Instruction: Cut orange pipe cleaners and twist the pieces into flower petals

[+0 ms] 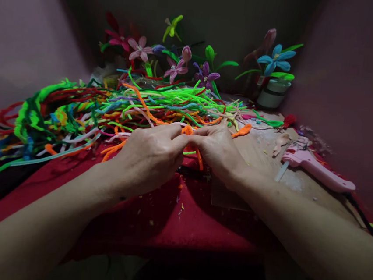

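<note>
- While small clippings (182,207) dotted the red cloth (164,232) nearest the person, the forearms reached in over it from both sides, probably so that the hands could meet in the middle
- The left hand (152,154) had its fingers curled inward and its thumb pressed toward the other hand, gripping an orange fuzzy stem (187,130)
- The right hand (221,152) met it tip to tip, fingers pinched on that same piece, apparently because two grips steadied something so soft; it sat between the fingertips, partly hidden by them
- To the right, a pink glue gun (319,168) lay on a brown board (258,149), perhaps to spare the cloth from drips
- Beyond the hands, a heap of coloured stems (177,97) spread leftward, seemingly for easy reach
- Farthest back stood fuzzy flowers, among them a purple flower (206,76) and a blue flower (276,60), likely set there out of the way
</note>
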A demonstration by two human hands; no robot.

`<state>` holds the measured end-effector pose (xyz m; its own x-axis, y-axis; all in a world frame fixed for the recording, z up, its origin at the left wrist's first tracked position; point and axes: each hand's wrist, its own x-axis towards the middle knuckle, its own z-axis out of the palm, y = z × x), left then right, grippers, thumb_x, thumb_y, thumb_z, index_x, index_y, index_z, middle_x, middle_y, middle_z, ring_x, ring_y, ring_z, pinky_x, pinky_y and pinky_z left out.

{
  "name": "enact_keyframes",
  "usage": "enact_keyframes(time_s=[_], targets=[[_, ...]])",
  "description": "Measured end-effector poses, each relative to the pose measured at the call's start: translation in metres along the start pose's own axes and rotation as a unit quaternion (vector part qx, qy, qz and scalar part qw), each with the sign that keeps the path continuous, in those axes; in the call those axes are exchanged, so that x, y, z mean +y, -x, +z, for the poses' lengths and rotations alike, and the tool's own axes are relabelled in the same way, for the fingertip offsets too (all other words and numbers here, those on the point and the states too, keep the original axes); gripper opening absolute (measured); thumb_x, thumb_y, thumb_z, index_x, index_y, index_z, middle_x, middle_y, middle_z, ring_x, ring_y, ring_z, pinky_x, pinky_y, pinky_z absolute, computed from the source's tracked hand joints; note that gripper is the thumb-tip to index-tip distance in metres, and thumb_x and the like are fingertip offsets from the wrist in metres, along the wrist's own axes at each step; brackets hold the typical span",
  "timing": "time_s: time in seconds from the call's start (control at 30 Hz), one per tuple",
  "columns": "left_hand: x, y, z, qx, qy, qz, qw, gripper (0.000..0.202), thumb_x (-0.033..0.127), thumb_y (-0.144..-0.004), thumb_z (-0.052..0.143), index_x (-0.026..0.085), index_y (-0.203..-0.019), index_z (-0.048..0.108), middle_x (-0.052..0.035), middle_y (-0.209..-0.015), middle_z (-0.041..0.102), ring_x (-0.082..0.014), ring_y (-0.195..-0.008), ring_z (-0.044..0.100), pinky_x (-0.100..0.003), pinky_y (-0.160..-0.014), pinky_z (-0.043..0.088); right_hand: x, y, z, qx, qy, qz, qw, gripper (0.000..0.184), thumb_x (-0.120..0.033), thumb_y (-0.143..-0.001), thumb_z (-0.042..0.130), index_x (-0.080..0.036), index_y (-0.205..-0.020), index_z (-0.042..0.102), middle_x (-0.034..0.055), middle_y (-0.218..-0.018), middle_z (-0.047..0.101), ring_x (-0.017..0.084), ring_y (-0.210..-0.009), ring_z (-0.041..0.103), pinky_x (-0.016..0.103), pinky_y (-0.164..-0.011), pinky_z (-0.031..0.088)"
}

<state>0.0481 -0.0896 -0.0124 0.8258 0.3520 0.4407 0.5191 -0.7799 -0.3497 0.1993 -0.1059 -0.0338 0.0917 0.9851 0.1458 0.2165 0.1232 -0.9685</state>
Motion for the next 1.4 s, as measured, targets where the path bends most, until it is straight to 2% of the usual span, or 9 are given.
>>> enact_keyframes(time_s=[0.23, 0.47, 0.73, 0.87, 1.03, 1.13, 1.23, 1.33, 1.4], targets=[[0.015, 0.001, 0.0, -0.001, -0.039, 0.042, 0.998, 0.022, 0.008, -0.084, 0.039, 0.011, -0.08, 0.06, -0.0089, -0.075, 0.06, -0.0202, -0.065, 0.056, -0.03, -0.053, 0.04, 0.0, -0.002, 0.0, 0.008, 0.053, -0.006, 0.999, 0.02, -0.019, -0.064, 0.052, -0.015, -0.044, 0.051, -0.004, -0.046, 0.037, 0.007, -0.048, 0.032, 0.023, -0.044, 0.021], [-0.001, 0.005, -0.001, 0.03, 0.141, 0.066, 0.987, 0.027, 0.011, -0.09, 0.033, 0.013, -0.102, 0.057, -0.0065, -0.092, 0.062, -0.0144, -0.08, 0.058, -0.024, -0.066, 0.046, -0.001, -0.006, -0.006, -0.021, 0.005, 0.023, 0.999, 0.016, -0.023, -0.06, 0.056, -0.015, -0.046, 0.052, -0.0051, -0.046, 0.037, 0.007, -0.048, 0.03, 0.024, -0.044, 0.022], [0.011, 0.002, 0.001, 0.07, -0.031, 0.075, 0.994, 0.024, 0.012, -0.087, 0.04, 0.013, -0.076, 0.061, -0.0061, -0.072, 0.059, -0.0162, -0.063, 0.053, -0.027, -0.053, 0.038, 0.006, -0.008, -0.001, -0.062, -0.088, 0.05, 0.993, 0.016, -0.022, -0.056, 0.057, -0.016, -0.045, 0.048, -0.0038, -0.047, 0.041, 0.008, -0.046, 0.036, 0.024, -0.045, 0.025], [0.008, 0.001, 0.008, 0.107, 0.034, 0.019, 0.994, 0.023, 0.016, -0.088, 0.04, 0.015, -0.081, 0.062, -0.0031, -0.074, 0.056, -0.0116, -0.061, 0.05, -0.023, -0.05, 0.036, 0.002, -0.01, -0.003, -0.065, -0.181, 0.054, 0.98, 0.013, -0.018, -0.054, 0.058, -0.016, -0.046, 0.049, -0.0043, -0.047, 0.042, 0.007, -0.046, 0.035, 0.024, -0.044, 0.025], [0.0, 0.002, 0.009, 0.104, 0.15, -0.014, 0.983, 0.019, 0.013, -0.086, 0.044, 0.015, -0.08, 0.062, -0.0029, -0.075, 0.053, -0.0098, -0.063, 0.049, -0.022, -0.056, 0.041, -0.002, -0.007, -0.007, -0.085, -0.172, 0.037, 0.981, 0.015, -0.02, -0.06, 0.061, -0.015, -0.048, 0.053, -0.0042, -0.047, 0.043, 0.007, -0.045, 0.034, 0.024, -0.044, 0.025], [-0.003, -0.002, 0.001, 0.156, 0.29, -0.11, 0.938, 0.009, 0.019, -0.084, 0.052, 0.016, -0.083, 0.061, -0.0028, -0.078, 0.057, -0.0105, -0.068, 0.053, -0.022, -0.061, 0.044, -0.002, -0.008, -0.007, -0.069, -0.183, 0.022, 0.98, 0.017, -0.02, -0.062, 0.064, -0.015, -0.048, 0.054, -0.0045, -0.047, 0.044, 0.006, -0.045, 0.035, 0.023, -0.044, 0.025], [-0.012, -0.008, -0.003, 0.194, 0.452, -0.303, 0.817, 0.006, 0.021, -0.081, 0.055, 0.016, -0.084, 0.058, 0.0021, -0.064, 0.055, -0.008, -0.052, 0.049, -0.02, -0.049, 0.041, -0.004, -0.011, -0.006, -0.054, -0.276, 0.048, 0.958, 0.015, -0.017, -0.059, 0.066, -0.015, -0.05, 0.055, -0.0038, -0.047, 0.048, 0.006, -0.045, 0.039, 0.023, -0.044, 0.028], [-0.02, -0.013, 0.001, 0.048, 0.609, -0.345, 0.713, 0.016, 0.021, -0.072, 0.064, 0.014, -0.086, 0.059, 0.0023, -0.064, 0.057, -0.0067, -0.045, 0.047, -0.02, -0.042, 0.039, -0.007, -0.014, -0.006, -0.075, -0.38, 0.086, 0.918, 0.003, -0.012, -0.059, 0.063, -0.013, -0.06, 0.06, -0.0006, -0.054, 0.056, 0.008, -0.048, 0.047, 0.022, -0.044, 0.033], [-0.02, -0.015, 0.004, -0.016, 0.659, -0.311, 0.685, 0.022, 0.021, -0.069, 0.067, 0.012, -0.087, 0.06, 0.0006, -0.069, 0.06, -0.0074, -0.048, 0.05, -0.02, -0.044, 0.041, -0.007, -0.014, -0.006, -0.109, -0.41, 0.103, 0.9, 0.002, -0.013, -0.062, 0.061, -0.012, -0.064, 0.062, 0.0003, -0.054, 0.057, 0.008, -0.046, 0.046, 0.021, -0.039, 0.029]])
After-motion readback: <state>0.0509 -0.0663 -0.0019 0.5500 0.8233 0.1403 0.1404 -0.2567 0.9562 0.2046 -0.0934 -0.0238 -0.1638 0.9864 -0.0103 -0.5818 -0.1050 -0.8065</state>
